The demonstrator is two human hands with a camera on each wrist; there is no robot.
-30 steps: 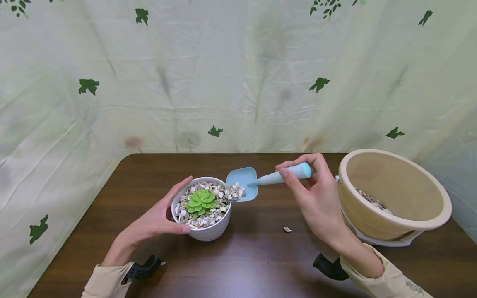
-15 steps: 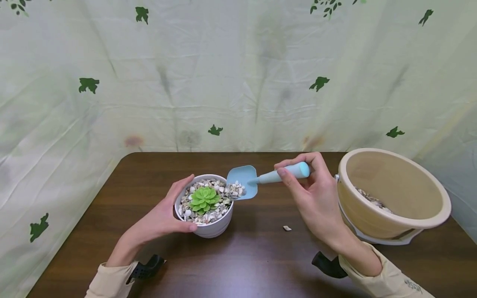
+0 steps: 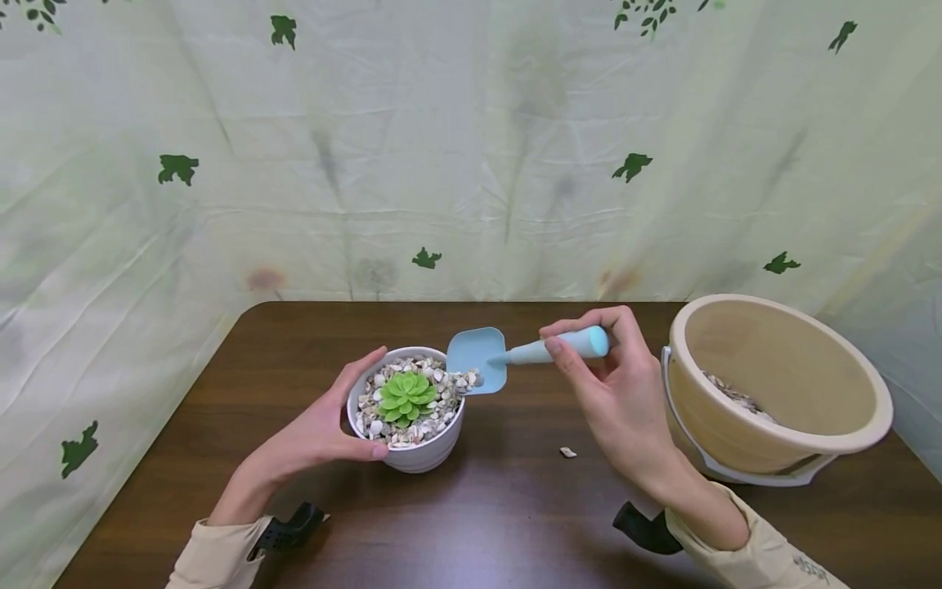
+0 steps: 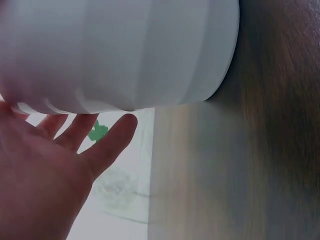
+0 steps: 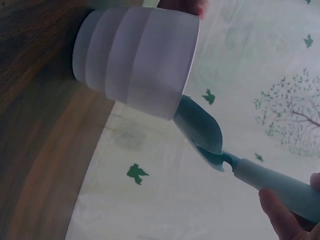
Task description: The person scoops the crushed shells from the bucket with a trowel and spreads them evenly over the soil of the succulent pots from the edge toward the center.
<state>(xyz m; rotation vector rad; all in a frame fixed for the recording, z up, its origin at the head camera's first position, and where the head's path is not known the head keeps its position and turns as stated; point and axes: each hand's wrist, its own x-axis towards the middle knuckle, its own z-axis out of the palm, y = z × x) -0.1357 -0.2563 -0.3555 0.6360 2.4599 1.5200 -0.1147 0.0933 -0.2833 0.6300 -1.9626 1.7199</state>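
Observation:
A small white ribbed plant pot [image 3: 423, 456] stands on the table, filled with pale stone chips [image 3: 374, 427] around a green succulent [image 3: 407, 398]. My left hand [image 3: 324, 427] holds the pot from its left side, thumb at the near wall and fingers around the far rim. In the left wrist view, those fingers [image 4: 112, 142] lie along the white wall. Between thumb and fingers, my right hand [image 3: 621, 393] grips the handle of a light blue trowel [image 3: 477, 352]. Its blade tip meets the pot's right rim, tilted down toward it, with a small heap of chips at that edge.
A large beige bucket [image 3: 692, 405] with a grey handle stands at the right, more chips [image 3: 736, 397] inside it. One loose chip [image 3: 567, 452] lies on the brown table [image 3: 515, 523]. Behind hangs a pale curtain [image 3: 478, 164] with green leaf prints.
The pot has shifted slightly right in my left hand. Chips on the trowel have slid toward the pot, leaving a smaller heap on the blade. The right hand has barely moved.

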